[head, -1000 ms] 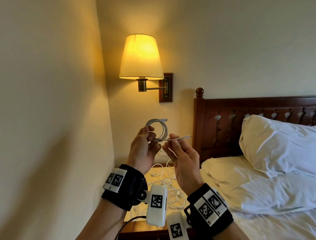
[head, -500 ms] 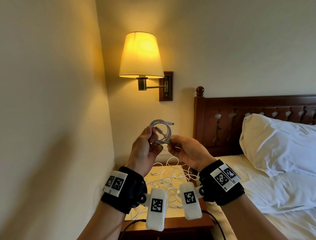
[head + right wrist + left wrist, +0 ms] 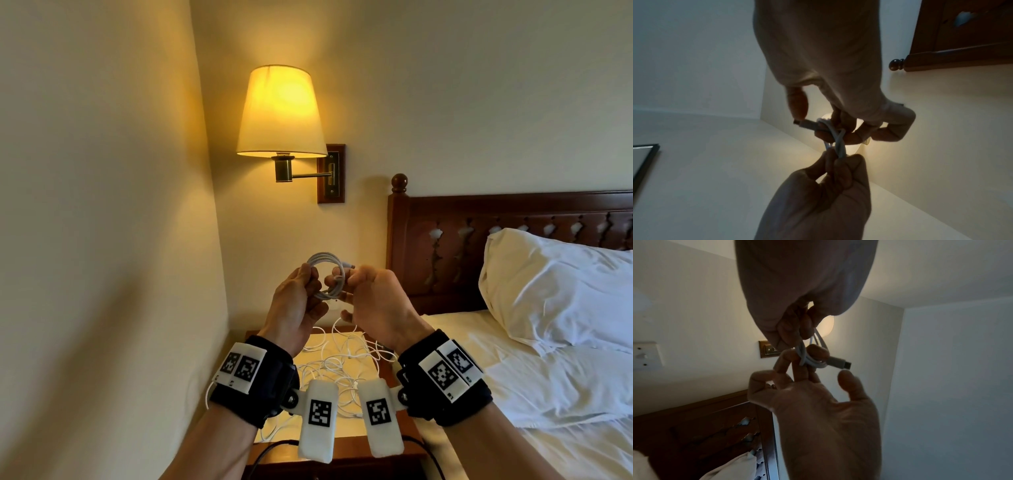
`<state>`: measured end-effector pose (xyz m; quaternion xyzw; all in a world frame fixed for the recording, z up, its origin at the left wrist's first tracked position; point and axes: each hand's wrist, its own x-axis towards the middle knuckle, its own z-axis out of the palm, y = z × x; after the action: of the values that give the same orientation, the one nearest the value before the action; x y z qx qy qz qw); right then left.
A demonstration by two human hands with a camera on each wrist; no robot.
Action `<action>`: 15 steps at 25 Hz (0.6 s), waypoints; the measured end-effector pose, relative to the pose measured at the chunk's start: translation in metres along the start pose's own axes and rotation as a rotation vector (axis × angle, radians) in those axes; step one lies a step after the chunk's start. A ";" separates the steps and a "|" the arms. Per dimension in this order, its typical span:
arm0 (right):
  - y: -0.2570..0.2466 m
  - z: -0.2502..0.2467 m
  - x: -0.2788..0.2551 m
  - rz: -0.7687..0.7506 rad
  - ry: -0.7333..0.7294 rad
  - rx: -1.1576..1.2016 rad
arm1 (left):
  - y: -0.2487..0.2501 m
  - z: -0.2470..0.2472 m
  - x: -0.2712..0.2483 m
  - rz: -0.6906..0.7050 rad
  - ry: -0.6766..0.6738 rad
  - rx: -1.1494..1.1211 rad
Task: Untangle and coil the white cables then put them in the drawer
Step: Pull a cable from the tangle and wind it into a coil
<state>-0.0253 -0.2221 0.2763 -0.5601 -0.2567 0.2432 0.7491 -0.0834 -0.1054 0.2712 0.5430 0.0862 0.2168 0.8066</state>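
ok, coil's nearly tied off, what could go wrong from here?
1. The plug end is only looped round the coiled cable; if the right hand lets go early, the coil may spring open.
2. The left hand pinches just one side, so loops could slip.
3. The loose cables on the nightstand remain tangled.

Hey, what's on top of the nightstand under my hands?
A loose tangle of white cables lies on the nightstand. The wrists and their cameras cover its near part, and no drawer shows.
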 end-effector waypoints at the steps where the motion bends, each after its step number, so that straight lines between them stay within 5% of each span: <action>1: 0.001 -0.001 0.001 -0.025 0.009 -0.002 | 0.000 0.000 0.001 0.007 -0.008 -0.003; 5: 0.010 0.000 0.002 -0.272 0.081 0.062 | 0.001 0.001 0.000 0.025 -0.012 -0.014; 15: 0.024 -0.007 0.012 -0.702 0.555 -0.390 | -0.008 0.002 -0.001 0.061 -0.083 0.004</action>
<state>-0.0137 -0.2135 0.2531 -0.6134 -0.2614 -0.2353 0.7072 -0.0820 -0.1099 0.2648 0.5555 0.0366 0.2186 0.8015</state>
